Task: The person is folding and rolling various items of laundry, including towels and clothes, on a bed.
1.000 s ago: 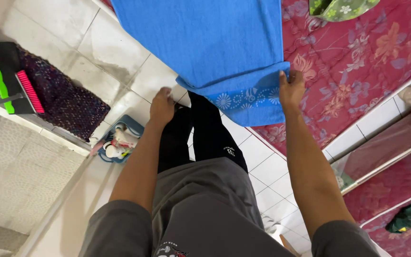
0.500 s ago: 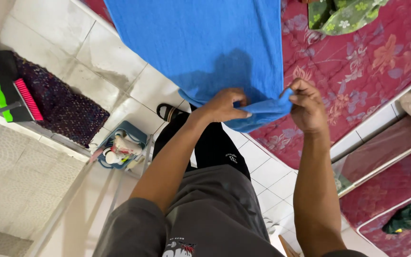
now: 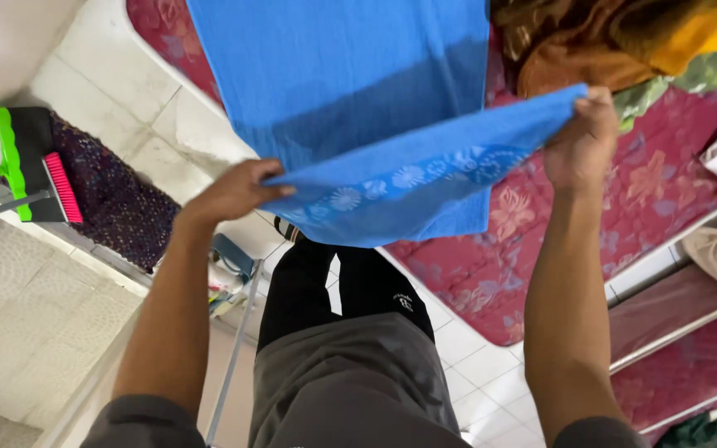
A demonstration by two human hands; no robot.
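Blue towel (image 3: 350, 91) over the red floral mattress (image 3: 491, 257) is what we grip, left hand (image 3: 230, 192) and right hand (image 3: 581, 143) each clamped on its lower corners.

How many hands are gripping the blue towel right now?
2: the left hand pinches the blue towel's lower edge at its left corner; the right hand grips the right corner, raised higher.

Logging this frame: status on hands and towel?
Left hand and right hand each grip a corner of the blue towel, lower edge lifted. Nothing in the way.
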